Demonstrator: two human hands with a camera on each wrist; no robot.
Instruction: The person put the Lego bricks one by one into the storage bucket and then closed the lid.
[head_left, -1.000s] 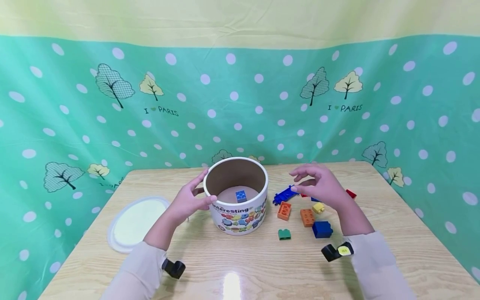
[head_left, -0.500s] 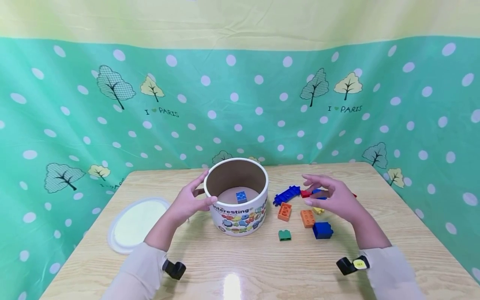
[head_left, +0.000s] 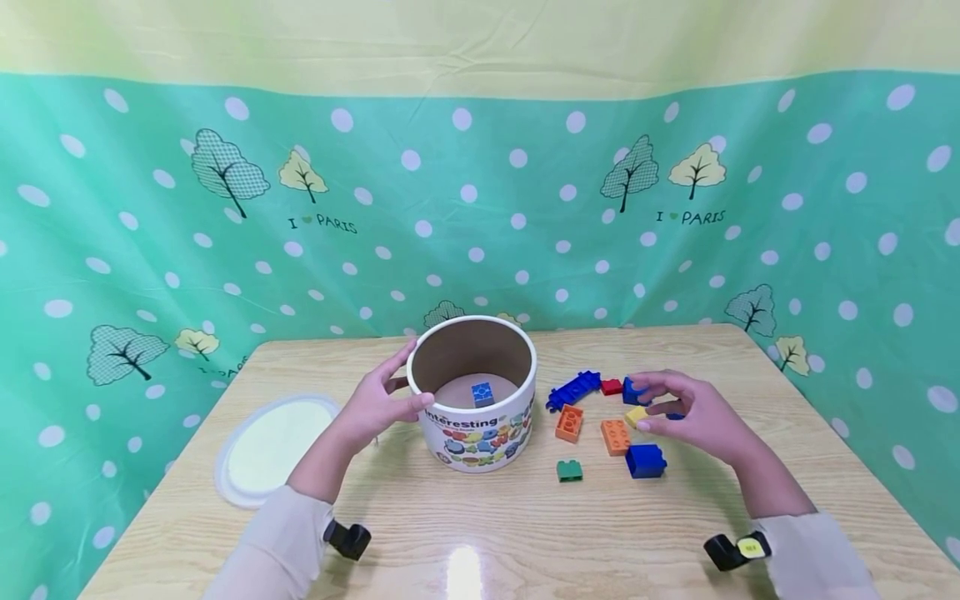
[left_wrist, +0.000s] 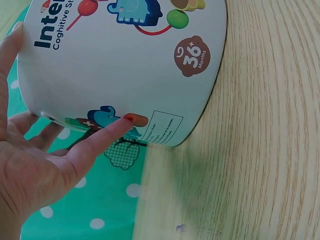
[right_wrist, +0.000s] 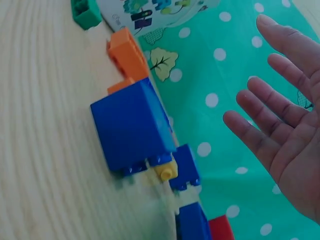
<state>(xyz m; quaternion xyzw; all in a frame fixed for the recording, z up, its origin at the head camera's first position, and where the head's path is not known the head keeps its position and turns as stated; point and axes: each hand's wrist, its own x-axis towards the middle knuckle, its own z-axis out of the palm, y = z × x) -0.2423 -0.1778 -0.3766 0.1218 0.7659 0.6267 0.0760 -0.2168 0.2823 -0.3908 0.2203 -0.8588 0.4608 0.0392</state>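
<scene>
L hand (head_left: 378,408) is spread, touching bucket (head_left: 480,446). R hand (head_left: 693,417), also spread, is nr yellow brick (head_left: 635,415) & orange brick (head_left: 615,437)

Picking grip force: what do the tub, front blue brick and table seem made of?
Tub: probably coated cardboard; smooth printed wall, brown inside.
Front blue brick: likely hard plastic, satin; smooth faces, crisp edges.
Table: wood or wood-look laminate, glossy; visible grain, bright reflection.

The right hand (head_left: 697,418) partly hides a blue block (head_left: 633,394), and the left wrist view crops the tub (left_wrist: 120,75)
</scene>
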